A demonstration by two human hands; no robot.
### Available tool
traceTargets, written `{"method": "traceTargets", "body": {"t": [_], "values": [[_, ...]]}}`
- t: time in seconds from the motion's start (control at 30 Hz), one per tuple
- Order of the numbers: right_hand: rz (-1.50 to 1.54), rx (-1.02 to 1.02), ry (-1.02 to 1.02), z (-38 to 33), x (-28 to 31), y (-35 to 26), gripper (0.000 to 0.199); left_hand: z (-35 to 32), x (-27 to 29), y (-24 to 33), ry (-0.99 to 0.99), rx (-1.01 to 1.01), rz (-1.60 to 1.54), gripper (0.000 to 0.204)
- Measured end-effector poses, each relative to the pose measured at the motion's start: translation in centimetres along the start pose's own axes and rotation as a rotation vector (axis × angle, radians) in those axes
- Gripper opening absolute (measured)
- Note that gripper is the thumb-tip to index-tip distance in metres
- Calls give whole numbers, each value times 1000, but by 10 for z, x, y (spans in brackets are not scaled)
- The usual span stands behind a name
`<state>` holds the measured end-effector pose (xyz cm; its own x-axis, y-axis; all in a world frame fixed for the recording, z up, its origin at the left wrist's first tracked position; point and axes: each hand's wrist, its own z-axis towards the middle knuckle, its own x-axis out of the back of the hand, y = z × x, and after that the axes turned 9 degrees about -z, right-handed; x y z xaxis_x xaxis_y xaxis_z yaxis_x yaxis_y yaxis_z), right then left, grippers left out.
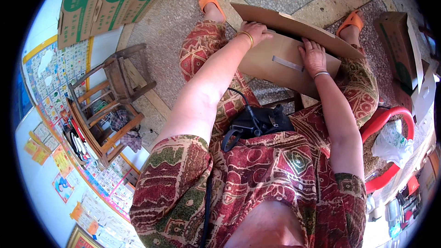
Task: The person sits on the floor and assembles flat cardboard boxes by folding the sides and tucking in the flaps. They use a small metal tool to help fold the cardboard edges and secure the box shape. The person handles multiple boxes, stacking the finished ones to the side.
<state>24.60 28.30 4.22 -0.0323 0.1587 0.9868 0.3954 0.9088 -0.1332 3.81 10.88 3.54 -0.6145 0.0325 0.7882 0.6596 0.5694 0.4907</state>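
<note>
While flat brown cardboard box [280,50] rests across knees, left hand [254,31] curls over its far upper edge — gripping it. Right hand [313,56] lies open, palm pressed flat on panel just beside grey tape strip [287,63]. Wooden chair [110,101] stands well left.

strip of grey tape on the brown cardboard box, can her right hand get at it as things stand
Probably yes: the right hand lies flat on the brown cardboard box, its fingers right beside the strip of grey tape, with nothing between them.
</note>
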Motion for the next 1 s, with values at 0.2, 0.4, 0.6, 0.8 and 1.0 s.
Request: {"method": "traceTargets", "body": {"t": [0.2,0.4,0.6,0.8,1.0], "values": [[20,229,-92,-40,33,-35,59,5,0,0,51,29,-47,38],[-97,348,-361,-58,43,-47,86,6,5,16,-40,112,62,40],[-147,340,-414,-60,33,-49,90,-3,-8,27,-4,124,189,45],[-163,343,-441,-55,28,-53,89,-21,-12,18,121,1,234,50],[-185,337,-431,-38,21,-54,90,-50,-5,16,48,87,236,72]]}}
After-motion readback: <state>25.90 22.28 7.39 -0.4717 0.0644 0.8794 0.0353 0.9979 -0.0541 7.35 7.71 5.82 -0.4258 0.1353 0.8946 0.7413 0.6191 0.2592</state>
